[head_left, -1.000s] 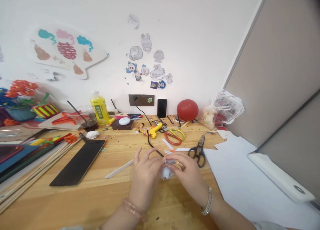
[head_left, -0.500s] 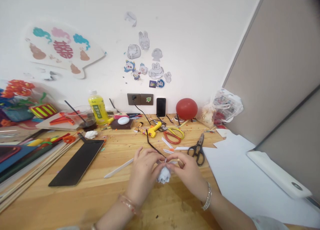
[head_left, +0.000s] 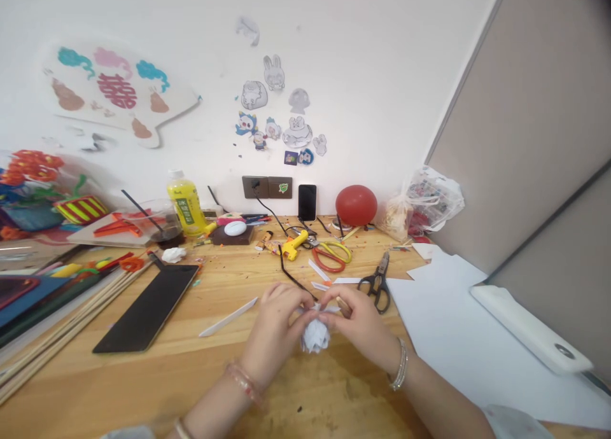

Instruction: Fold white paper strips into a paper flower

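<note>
A white paper flower (head_left: 316,337) with layered petals hangs head down, low between my hands above the wooden table. My left hand (head_left: 274,324) is closed, with thumb and fingertips pinching the flower's base from the left. From the right, the thumb and forefinger of my right hand (head_left: 360,324) pinch the same base. A small tan wooden piece (head_left: 342,306) shows in the curl of my right fingers; its full shape is hidden. A white paper strip (head_left: 229,317) lies left of my left hand. Black-handled scissors (head_left: 377,285) lie just beyond my right hand.
Behind my hands lie a yellow glue gun (head_left: 294,244) and red-and-yellow-handled scissors (head_left: 331,256). A black tablet (head_left: 147,308) and wooden sticks (head_left: 71,327) are at left. White paper sheets (head_left: 458,337) cover the right side, under a long white device (head_left: 529,327). A yellow bottle (head_left: 185,203) stands behind.
The flower has turned slightly and shows more of its petals between my fingers. Both hands keep pinching its base at nearly the same spot. The view has shifted a little.
</note>
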`<state>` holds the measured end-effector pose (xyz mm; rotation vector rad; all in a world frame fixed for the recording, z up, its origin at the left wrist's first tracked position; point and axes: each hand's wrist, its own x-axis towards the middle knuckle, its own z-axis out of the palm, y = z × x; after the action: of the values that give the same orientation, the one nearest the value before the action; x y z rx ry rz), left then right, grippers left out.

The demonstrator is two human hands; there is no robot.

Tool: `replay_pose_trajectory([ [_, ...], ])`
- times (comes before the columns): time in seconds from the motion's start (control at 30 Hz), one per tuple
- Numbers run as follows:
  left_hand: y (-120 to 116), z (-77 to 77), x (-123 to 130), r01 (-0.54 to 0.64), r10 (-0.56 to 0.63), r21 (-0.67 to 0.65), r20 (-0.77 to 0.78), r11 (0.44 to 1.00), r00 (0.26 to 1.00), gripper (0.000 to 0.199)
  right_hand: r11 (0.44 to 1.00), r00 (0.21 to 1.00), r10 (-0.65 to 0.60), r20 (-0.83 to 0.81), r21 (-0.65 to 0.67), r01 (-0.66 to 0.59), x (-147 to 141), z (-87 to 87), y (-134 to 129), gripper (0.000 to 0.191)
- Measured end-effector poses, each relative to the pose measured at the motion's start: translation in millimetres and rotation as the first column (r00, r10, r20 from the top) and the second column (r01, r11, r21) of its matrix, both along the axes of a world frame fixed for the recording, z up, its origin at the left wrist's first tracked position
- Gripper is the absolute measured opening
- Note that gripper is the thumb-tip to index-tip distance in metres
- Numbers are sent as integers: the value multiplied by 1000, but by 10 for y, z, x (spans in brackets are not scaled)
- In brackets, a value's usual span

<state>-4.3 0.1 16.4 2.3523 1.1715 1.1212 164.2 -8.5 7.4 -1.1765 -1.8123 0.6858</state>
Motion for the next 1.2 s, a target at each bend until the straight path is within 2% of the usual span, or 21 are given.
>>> replay_pose_trajectory([
  [0.13, -16, -37, 24, -22, 22, 8, -9, 1000, 1000, 7, 1000, 1000, -16, -7, 22, 16, -20, -35, 4, 7],
  [0.27, -2, -106, 32, -52, 51, -41, -28, 998, 998, 6, 993, 1000, 10, -6, 116, -9, -51, -138, 24, 15],
  [0.37, 22, -158, 31, -101, 97, -78, -46, 992, 994, 7, 980, 998, 18, 56, 198, -29, -72, -191, 32, 16],
  [0.47, 38, -179, 28, -121, 116, -95, -57, 988, 992, 8, 964, 990, 36, 139, 258, -71, -85, -184, 23, 18],
  [0.67, 43, -160, 29, -80, 74, -118, -53, 990, 996, 8, 940, 968, 26, 248, 325, -108, -58, -126, 15, 22],
  [0.93, 48, -155, 54, -120, 93, -289, -104, 950, 990, 5, 948, 953, 30, 302, 294, -123, -1, -187, 93, 16],
  [1.1, 51, -172, 35, -103, 85, -256, -81, 961, 993, 5, 927, 963, 139, 232, 313, -209, 39, -133, 102, 17],
  [1.2, 60, -140, 5, -44, 39, -233, -26, 972, 999, 5, 952, 975, 151, 164, 241, -188, 52, -87, 94, 15],
])
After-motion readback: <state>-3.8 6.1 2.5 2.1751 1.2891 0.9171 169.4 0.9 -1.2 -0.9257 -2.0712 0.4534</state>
